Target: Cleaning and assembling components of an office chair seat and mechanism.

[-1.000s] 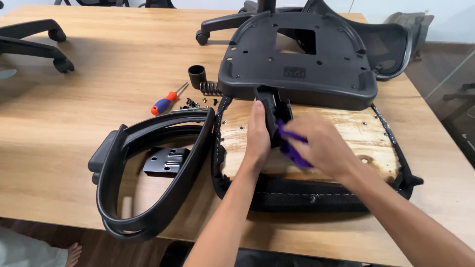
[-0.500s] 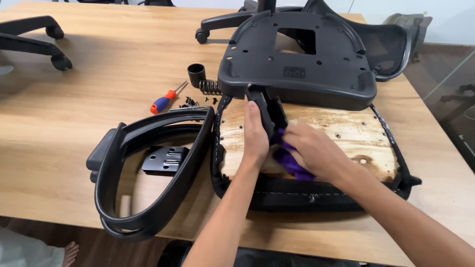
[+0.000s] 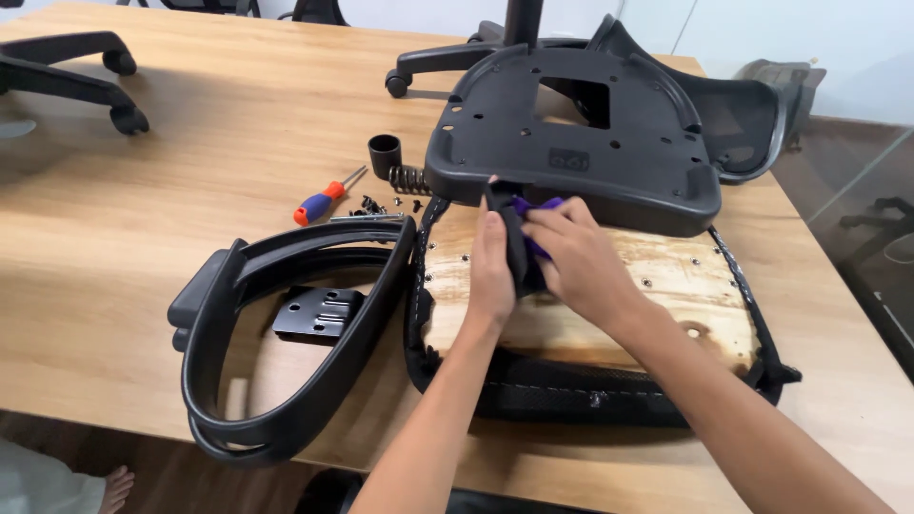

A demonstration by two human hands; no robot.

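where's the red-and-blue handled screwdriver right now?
Head view: the red-and-blue handled screwdriver lies on the wooden table, left of both hands, beside the small black cylinder with spring and above the black curved armrest frame.

The table (image 3: 190, 143) is light brown wood with soft stripes. The seat board (image 3: 609, 314) at the middle is pale yellow wood with dark brown patches, and its edge is black mesh. The big plastic cover (image 3: 609, 162) at 12 o'clock is black. The curved armrest (image 3: 286, 343) at 8 o'clock is black too, and so is the small metal plate (image 3: 319, 312) inside it. The screwdriver (image 3: 319, 205) at 10 o'clock is orange and blue. The tool (image 3: 533, 214) between the hands is purple.
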